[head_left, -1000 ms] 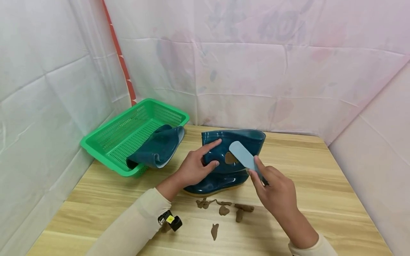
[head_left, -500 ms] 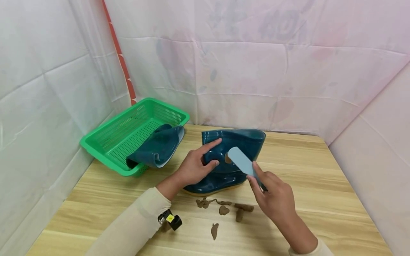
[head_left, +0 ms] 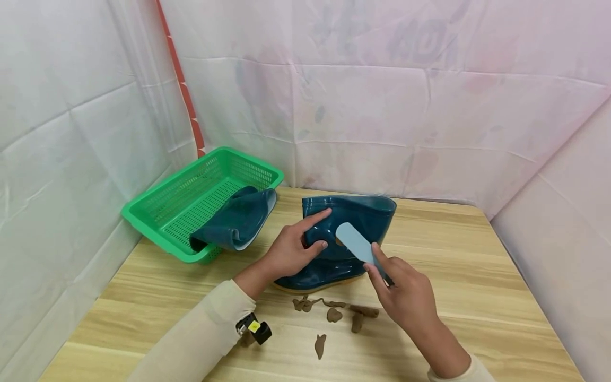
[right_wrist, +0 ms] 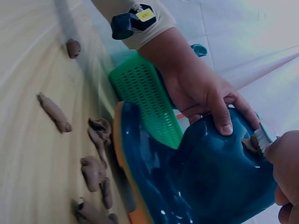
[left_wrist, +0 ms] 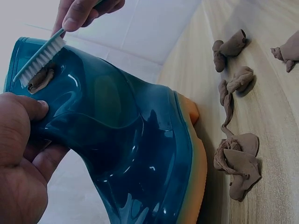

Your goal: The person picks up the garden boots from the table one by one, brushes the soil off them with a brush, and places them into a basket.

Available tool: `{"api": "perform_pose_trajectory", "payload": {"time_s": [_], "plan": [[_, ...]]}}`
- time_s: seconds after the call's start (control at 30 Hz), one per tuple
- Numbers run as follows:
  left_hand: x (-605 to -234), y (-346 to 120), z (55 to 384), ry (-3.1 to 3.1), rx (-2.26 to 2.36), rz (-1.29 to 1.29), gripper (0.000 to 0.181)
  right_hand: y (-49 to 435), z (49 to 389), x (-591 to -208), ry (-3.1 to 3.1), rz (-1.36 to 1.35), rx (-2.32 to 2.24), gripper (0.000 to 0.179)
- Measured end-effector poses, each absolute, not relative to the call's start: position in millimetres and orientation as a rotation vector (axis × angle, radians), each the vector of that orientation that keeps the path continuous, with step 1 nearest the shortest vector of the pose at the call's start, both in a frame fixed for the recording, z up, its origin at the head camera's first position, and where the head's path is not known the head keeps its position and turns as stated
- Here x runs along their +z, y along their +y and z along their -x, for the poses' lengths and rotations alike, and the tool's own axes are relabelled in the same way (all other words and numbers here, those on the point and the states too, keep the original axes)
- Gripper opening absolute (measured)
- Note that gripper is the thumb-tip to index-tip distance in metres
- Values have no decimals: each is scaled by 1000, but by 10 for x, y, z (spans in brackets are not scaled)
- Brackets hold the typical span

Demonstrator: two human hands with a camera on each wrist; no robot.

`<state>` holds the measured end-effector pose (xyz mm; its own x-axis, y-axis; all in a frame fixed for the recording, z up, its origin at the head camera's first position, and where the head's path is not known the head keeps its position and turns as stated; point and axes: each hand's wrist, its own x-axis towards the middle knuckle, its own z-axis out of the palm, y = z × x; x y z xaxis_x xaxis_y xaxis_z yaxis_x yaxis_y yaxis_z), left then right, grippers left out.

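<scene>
A dark blue-green rain boot stands on the table, its yellowish sole downward. The left hand grips the front of its shaft, thumb on the near side. In the right hand is a scrubbing brush with a light blue back, pinched between thumb and fingers. Its white bristles press on a brown clay-like lump stuck to the shaft. In the head view the brush mostly hides this lump. Several loose brown pieces lie on the table before the boot.
At the back left stands a green perforated basket. A second rain boot lies partly inside, its shaft over the near rim. White cloth walls enclose the table at the back and sides.
The brush has slid down and to the left across the boot's shaft, now covering most of the brown lump. The left hand and the boot have stayed in place.
</scene>
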<state>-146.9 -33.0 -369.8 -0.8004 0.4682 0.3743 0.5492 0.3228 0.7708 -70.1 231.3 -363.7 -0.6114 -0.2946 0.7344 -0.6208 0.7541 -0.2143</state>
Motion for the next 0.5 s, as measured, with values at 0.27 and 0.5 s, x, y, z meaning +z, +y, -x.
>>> {"api": "perform_pose_trajectory", "payload": {"time_s": [0.27, 0.5], "plan": [[-3697, -321, 1476, -2476, -1508, 951, 69, 2327, 693, -3626, -2179, -697, 605, 54], [-3692, -318, 1473, -2499, -1506, 943, 69, 2312, 745, -3559, -2136, -665, 638, 55]]}}
